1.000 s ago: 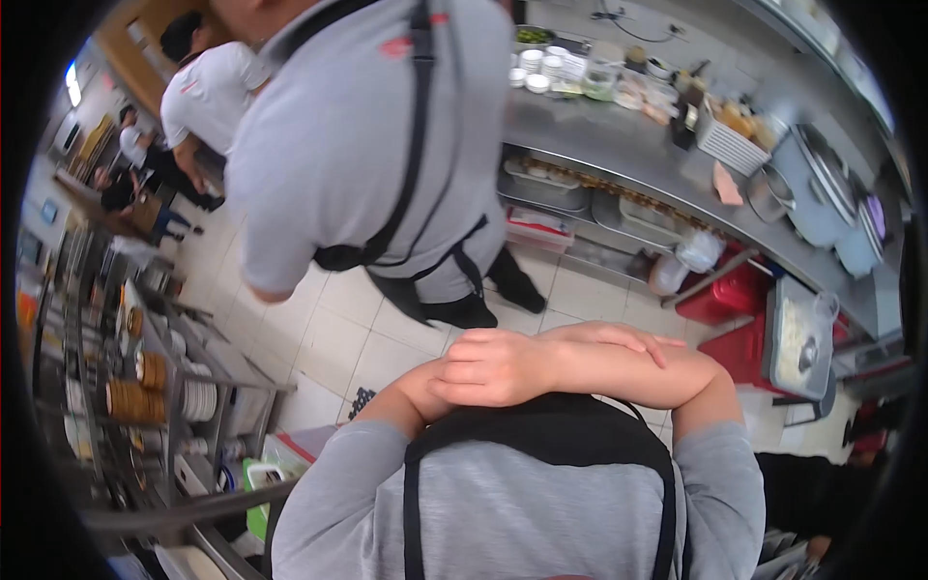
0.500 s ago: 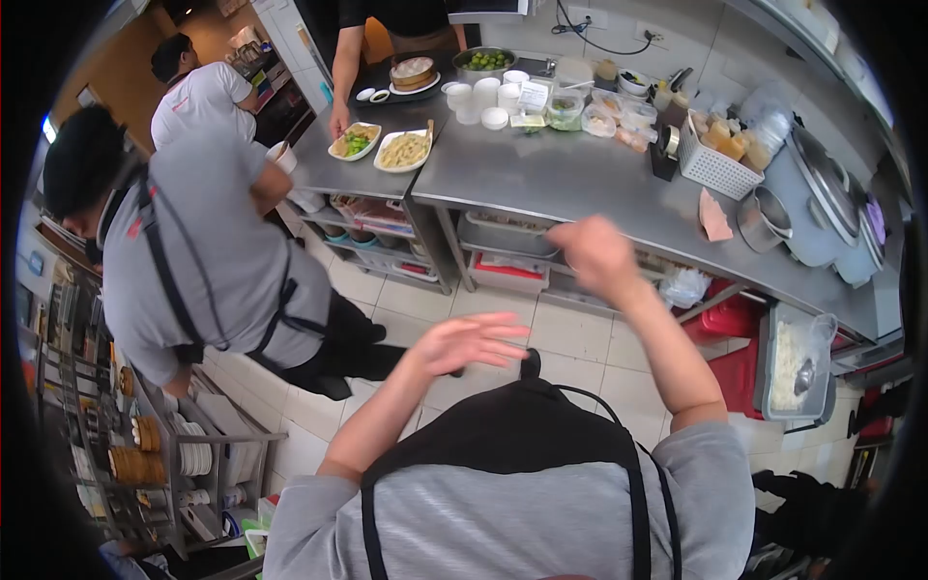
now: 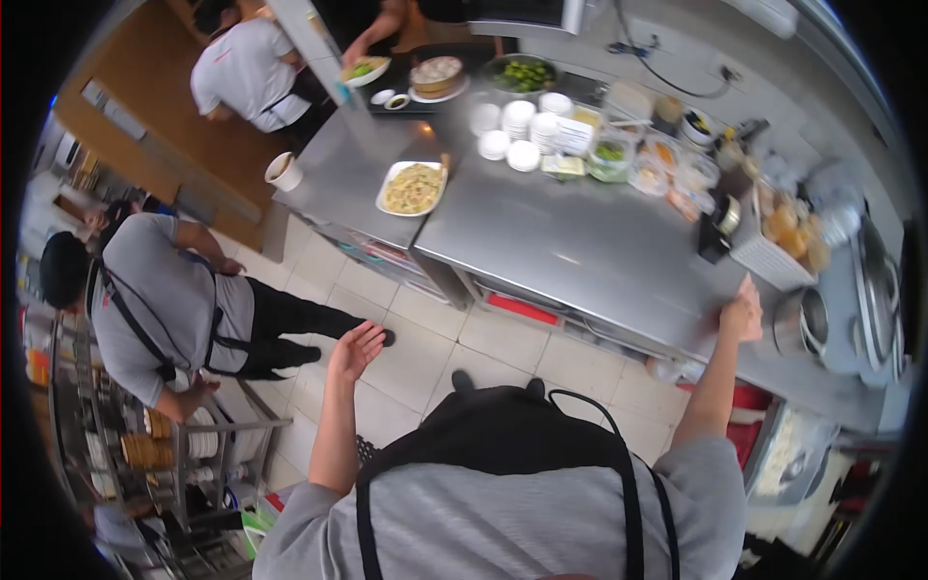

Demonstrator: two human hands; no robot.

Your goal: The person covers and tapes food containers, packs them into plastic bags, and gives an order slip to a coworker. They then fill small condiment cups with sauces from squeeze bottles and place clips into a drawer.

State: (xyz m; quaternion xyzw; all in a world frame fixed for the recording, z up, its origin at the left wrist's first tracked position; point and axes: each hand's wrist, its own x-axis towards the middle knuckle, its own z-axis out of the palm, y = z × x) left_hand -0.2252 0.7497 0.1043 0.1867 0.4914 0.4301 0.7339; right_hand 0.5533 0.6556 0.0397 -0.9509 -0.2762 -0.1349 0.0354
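Note:
My left hand (image 3: 357, 352) is raised over the tiled floor, palm up with its fingers extended, and holds nothing. Reaching out to the right, my right hand (image 3: 741, 317) is at the front part of the steel counter (image 3: 570, 251), between a white basket (image 3: 773, 259) and a metal pot (image 3: 800, 323). It covers the place where a pink cloth-like piece lay. Blur hides how its fingers are set and whether they grip that piece. A pale pink tip shows at the top of the hand, but I cannot tell if it is finger or cloth.
A square plate of food (image 3: 413, 188) and a paper cup (image 3: 283, 171) stand on the left counter. White tubs (image 3: 519, 122) and a bowl of green fruit (image 3: 522, 73) line the back. A co-worker in grey (image 3: 159, 290) stands left, beside a dish rack (image 3: 227, 425).
My right hand has moved right to where the pink piece lay. My left hand has moved left and turned palm up. The co-worker in grey has stepped away; another person's hand has lifted the green dish.

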